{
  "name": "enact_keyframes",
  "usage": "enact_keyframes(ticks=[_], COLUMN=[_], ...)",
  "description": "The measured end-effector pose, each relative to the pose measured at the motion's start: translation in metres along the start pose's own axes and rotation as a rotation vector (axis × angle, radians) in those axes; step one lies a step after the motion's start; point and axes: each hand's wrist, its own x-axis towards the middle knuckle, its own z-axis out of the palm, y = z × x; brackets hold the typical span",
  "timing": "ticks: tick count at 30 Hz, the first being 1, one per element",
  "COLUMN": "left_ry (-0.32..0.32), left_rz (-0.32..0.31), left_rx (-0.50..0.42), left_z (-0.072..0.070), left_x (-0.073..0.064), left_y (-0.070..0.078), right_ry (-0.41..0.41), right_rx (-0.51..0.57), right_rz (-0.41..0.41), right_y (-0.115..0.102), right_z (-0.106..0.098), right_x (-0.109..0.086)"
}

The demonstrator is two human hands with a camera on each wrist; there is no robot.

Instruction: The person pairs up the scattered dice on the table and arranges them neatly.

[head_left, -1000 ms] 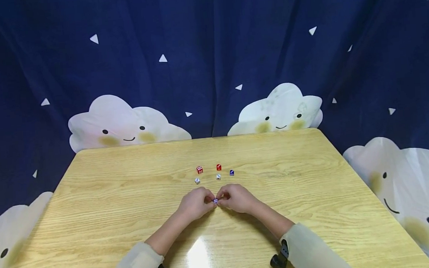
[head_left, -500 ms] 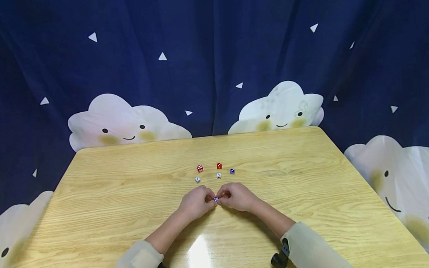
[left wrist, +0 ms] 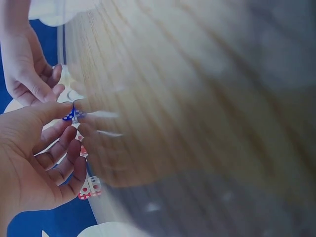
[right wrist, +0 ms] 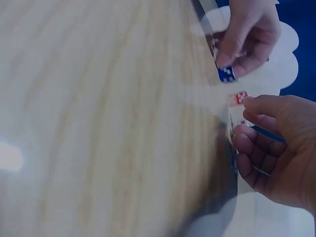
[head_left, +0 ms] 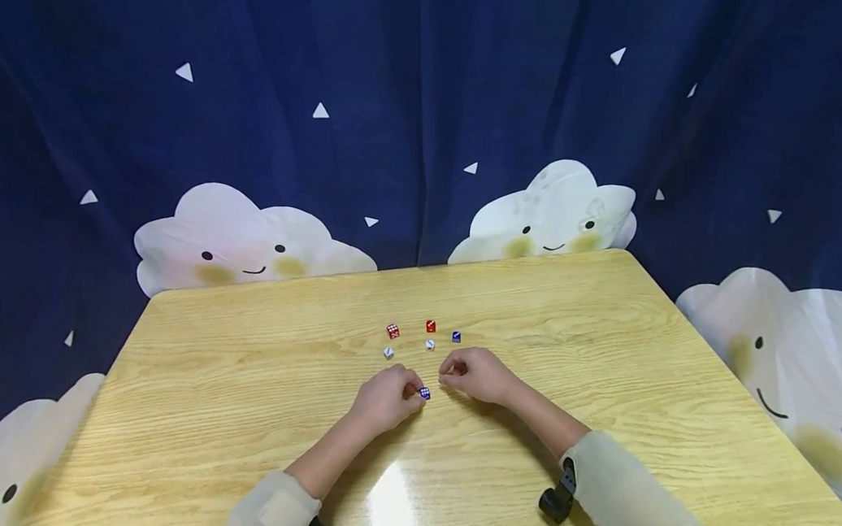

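And there it was: the right hand (head_left: 480,374) came away! Half a second earlier both sets of fingertips had met on the blue die (head_left: 425,393); now only the left hand (head_left: 386,398) had it, pinched narrowly between thumb and forefinger at the grip's tip. That left the die, to my eye, in that one hand's keeping, its placing down to the left fingers alone. Whether its underside touched the wood could not be told. The right hand sat just beside the grip, to its right, fingers loosely curled, holding nothing.

Hard, sharp little shape, that die: a glossy cube, deep blue, white pips facing up.

Out beyond the grip, the rest of the field! Nearest, two smooth white cubes: one white die (head_left: 388,352) off to the left, another white die (head_left: 430,345) almost straight ahead. Farther on, a red die (head_left: 393,331) to the left and a brighter red die (head_left: 430,326) ahead; a second blue die (head_left: 456,336) lay ahead and right. Under it all ran the pale, streaky-grained, shiny tabletop (head_left: 256,421), and beyond everything hung the softly folded navy curtain (head_left: 377,54).
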Motion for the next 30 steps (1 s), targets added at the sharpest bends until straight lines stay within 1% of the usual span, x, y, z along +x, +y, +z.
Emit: enact_keyframes(ticks=[2,7,11,19,24,30], left_ry=[0.008,0.019,0.016,0.016,0.032,0.041], left_rz=[0.005,0.007,-0.003,-0.008,0.004,0.007], left_rx=[0.003,0.0,-0.005,-0.014,-0.005,0.015], left_z=[-0.001,-0.001,0.0,0.002,0.002,0.002], left_x=[0.0,-0.001,0.0,-0.001,-0.001,0.0], left_y=[0.001,0.002,0.001,0.001,0.0,0.0], right_ry=[0.032,0.114,0.154,0.201,0.234,0.238], right_rx=[-0.009,-0.022,-0.03,-0.055,-0.077,-0.078], right_rz=[0.009,0.073,0.118,0.169,0.172,0.2], right_y=[0.004,0.013,0.02,0.029,0.033,0.037], right_z=[-0.005,-0.016,-0.021,-0.024,-0.024,-0.022], right_x=[0.002,0.009,0.012,0.02,0.027,0.033])
